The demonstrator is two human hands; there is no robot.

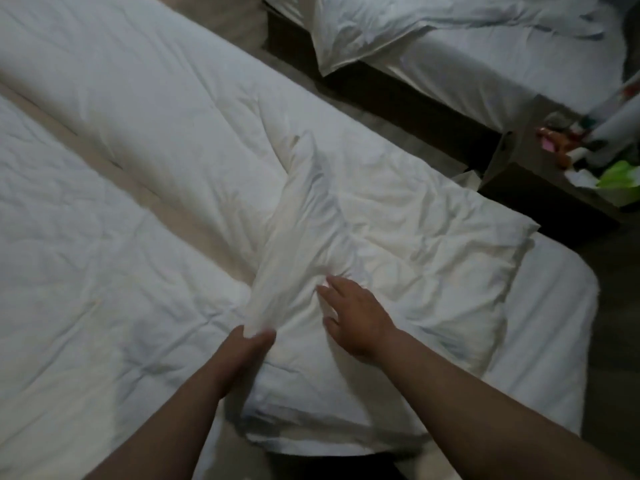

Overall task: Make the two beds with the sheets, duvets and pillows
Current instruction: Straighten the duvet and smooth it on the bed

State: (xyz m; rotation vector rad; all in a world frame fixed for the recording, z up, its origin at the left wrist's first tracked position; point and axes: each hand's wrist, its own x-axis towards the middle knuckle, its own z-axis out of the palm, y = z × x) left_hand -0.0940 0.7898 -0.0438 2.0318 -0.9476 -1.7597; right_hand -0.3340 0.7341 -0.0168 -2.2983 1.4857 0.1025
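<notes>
A white duvet point(156, 140) lies spread over the near bed, folded along its length so a beige strip point(114, 174) shows between its two halves. My left hand point(247, 344) pinches a raised ridge of white fabric point(294, 230) that runs up the middle of the bed. My right hand point(353, 317) lies flat with straight fingers on a crumpled white pillow point(433, 244) at the near end. The second bed point(485, 57), at the top right, carries a rumpled white sheet and a pillow point(353, 36).
A dark bedside table point(540, 188) stands between the beds at the right, holding small colourful items and a green object point(620, 176). Bare mattress sheet point(554, 323) shows at the right of the pillow. Grey floor point(235, 19) runs between the beds.
</notes>
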